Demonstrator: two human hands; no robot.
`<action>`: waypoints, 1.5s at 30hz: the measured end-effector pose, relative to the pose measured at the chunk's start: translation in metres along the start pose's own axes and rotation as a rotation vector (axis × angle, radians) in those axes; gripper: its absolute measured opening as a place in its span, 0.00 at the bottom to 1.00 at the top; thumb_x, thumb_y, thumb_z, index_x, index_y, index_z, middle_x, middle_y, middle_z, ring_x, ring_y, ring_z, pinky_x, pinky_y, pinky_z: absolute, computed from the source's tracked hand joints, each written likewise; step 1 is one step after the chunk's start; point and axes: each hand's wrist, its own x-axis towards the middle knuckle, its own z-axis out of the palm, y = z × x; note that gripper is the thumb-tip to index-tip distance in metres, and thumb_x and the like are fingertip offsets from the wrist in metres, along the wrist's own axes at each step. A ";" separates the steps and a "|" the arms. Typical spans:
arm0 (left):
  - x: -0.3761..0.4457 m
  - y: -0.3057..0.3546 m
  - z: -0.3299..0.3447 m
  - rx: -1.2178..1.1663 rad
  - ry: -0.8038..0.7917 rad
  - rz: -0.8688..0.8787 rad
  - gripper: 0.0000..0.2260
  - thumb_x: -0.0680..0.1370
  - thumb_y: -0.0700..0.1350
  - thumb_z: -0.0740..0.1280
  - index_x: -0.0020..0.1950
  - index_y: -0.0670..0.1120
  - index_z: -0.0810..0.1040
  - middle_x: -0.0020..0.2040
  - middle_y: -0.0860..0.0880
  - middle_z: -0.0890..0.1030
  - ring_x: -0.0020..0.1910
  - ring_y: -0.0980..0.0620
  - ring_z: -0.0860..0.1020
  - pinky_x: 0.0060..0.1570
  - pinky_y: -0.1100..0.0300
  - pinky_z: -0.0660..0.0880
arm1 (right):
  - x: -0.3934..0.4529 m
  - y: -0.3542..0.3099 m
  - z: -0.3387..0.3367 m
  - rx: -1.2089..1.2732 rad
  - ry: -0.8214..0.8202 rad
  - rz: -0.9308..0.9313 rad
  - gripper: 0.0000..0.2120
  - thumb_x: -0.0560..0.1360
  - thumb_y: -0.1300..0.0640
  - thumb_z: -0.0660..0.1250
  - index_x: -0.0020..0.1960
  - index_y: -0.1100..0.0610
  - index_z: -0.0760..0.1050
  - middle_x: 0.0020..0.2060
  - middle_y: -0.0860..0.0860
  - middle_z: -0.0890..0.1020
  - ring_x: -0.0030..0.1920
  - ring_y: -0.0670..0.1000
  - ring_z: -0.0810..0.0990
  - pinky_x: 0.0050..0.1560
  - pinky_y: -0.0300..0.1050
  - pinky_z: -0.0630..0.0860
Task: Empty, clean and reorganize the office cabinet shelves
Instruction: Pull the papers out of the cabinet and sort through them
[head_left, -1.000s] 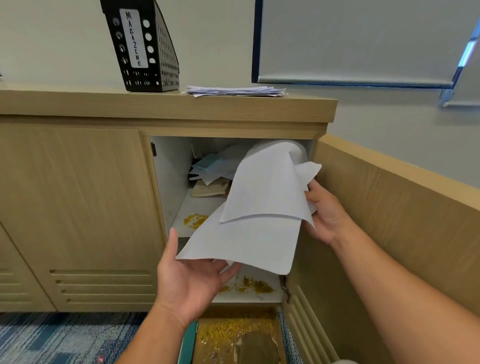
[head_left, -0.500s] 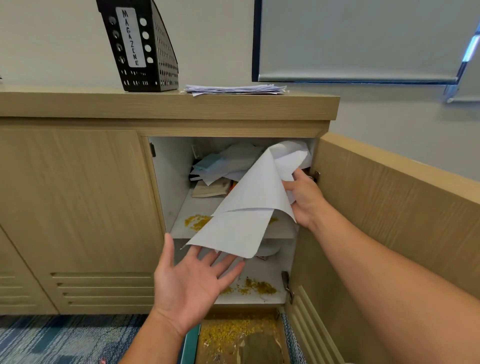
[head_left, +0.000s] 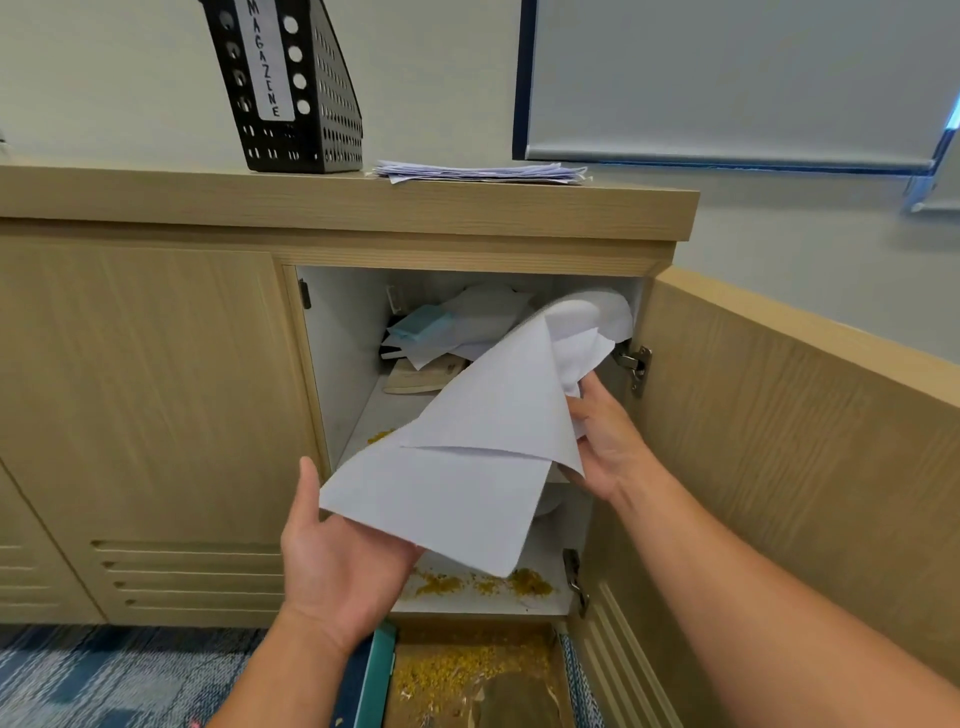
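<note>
The wooden cabinet (head_left: 156, 395) stands with its right door (head_left: 779, 441) swung open. My right hand (head_left: 605, 441) grips a bundle of white paper sheets (head_left: 483, 447) by their right edge, in front of the upper shelf (head_left: 363, 415). My left hand (head_left: 337, 566) is palm up under the sheets' lower left corner, touching them. At the back of the upper shelf lie more loose papers, a pale blue item (head_left: 423, 325) and a beige booklet (head_left: 421, 376). Yellow crumbs (head_left: 478, 584) litter the lower shelf.
On the cabinet top stand a black perforated magazine holder (head_left: 291, 88) and a flat stack of papers (head_left: 478, 172). On the patterned carpet (head_left: 104, 675) below lies a brown board (head_left: 467, 675) strewn with yellow crumbs, beside a teal edge (head_left: 376, 675). A roller blind (head_left: 727, 78) hangs behind.
The sheets have come out and down from the shelf. My left hand rose from just below them until it met their lower corner. My right hand slid lower.
</note>
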 end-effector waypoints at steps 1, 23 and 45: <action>0.002 0.002 -0.001 -0.003 0.009 0.023 0.37 0.76 0.72 0.56 0.66 0.42 0.80 0.65 0.39 0.79 0.63 0.37 0.78 0.66 0.40 0.70 | -0.003 0.003 -0.004 0.008 -0.028 0.011 0.24 0.77 0.66 0.68 0.70 0.51 0.73 0.65 0.59 0.79 0.58 0.60 0.80 0.50 0.56 0.83; 0.033 0.017 0.027 0.686 0.133 0.022 0.21 0.68 0.36 0.74 0.61 0.39 0.79 0.51 0.40 0.85 0.47 0.39 0.85 0.43 0.48 0.81 | -0.061 0.006 -0.060 -0.242 0.180 0.097 0.26 0.76 0.65 0.68 0.71 0.47 0.71 0.58 0.56 0.84 0.57 0.62 0.83 0.56 0.62 0.79; 0.030 0.039 0.067 0.982 0.160 0.171 0.16 0.70 0.37 0.78 0.56 0.43 0.81 0.47 0.47 0.86 0.41 0.47 0.85 0.36 0.56 0.81 | -0.022 -0.026 -0.020 -0.879 0.391 0.085 0.34 0.74 0.50 0.74 0.76 0.52 0.64 0.63 0.49 0.80 0.58 0.49 0.79 0.57 0.47 0.75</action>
